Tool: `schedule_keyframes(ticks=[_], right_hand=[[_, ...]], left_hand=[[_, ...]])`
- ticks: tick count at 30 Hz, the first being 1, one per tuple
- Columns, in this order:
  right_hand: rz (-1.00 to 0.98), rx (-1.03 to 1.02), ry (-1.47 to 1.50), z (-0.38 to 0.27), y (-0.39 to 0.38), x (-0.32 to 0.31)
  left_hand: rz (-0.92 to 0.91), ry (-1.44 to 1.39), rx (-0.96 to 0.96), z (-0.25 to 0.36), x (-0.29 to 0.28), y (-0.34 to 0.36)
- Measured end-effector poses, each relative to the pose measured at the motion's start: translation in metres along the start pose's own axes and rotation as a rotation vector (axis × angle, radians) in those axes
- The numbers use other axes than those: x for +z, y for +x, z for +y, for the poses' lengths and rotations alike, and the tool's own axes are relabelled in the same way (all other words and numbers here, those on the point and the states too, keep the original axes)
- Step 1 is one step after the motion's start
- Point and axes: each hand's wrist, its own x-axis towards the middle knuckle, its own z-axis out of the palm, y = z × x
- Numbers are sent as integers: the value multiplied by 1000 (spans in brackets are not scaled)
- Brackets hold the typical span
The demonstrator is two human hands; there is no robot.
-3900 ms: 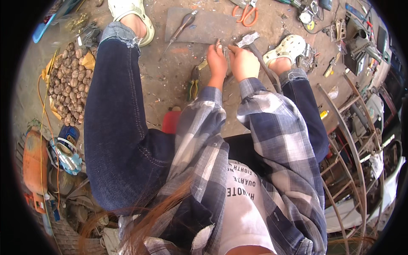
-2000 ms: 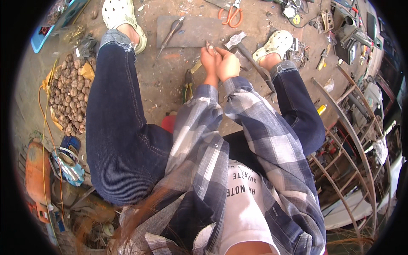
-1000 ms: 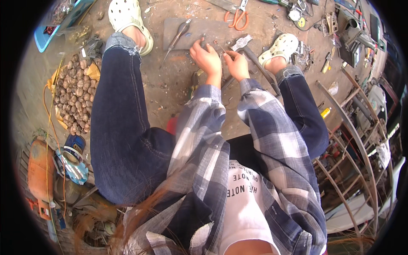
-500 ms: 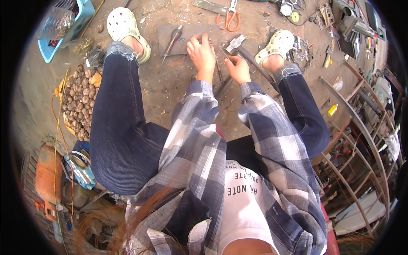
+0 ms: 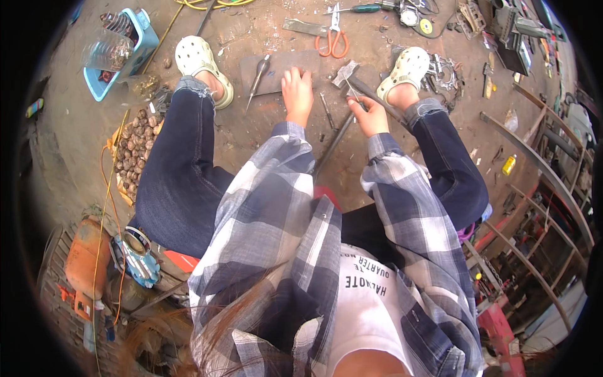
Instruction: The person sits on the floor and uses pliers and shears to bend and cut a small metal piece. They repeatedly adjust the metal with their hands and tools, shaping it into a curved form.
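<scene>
My left hand (image 5: 298,94) lies with its fingers stretched over the right part of a dark flat plate (image 5: 276,78) on the ground; nothing shows in its grasp. Left of it, a screwdriver-like awl (image 5: 258,78) with a dark handle rests across the plate. Between thumb and fingers, my right hand (image 5: 369,117) grips a thin pointed metal tool (image 5: 353,90), its exact kind too small to make out. Just beyond that hand lies a hammer (image 5: 361,83). A slim metal rod (image 5: 328,111) sits on the ground between both hands.
Orange-handled scissors (image 5: 333,44) and a flat blade (image 5: 305,26) lie beyond the plate. Walnuts (image 5: 133,147) are heaped left of my leg, with a blue basket (image 5: 146,39) farther off. A metal frame (image 5: 546,163) stands at right; a long dark bar (image 5: 336,141) lies near my knees.
My right hand has moved away from the left one, rightward, carrying the thin metal tool. My left hand's fingers now lie flatter on the plate. The whole view has shifted slightly.
</scene>
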Motion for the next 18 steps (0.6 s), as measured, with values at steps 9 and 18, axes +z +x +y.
schedule_keyframes(ticks=[9,18], right_hand=[[133,-259,-58,-86,-19,-74],[-318,-460,231,-187,-93,-131]], left_hand=[[-81,-1146,-501,118,-68,-24],[-178,-1182,40,159,-253,14]])
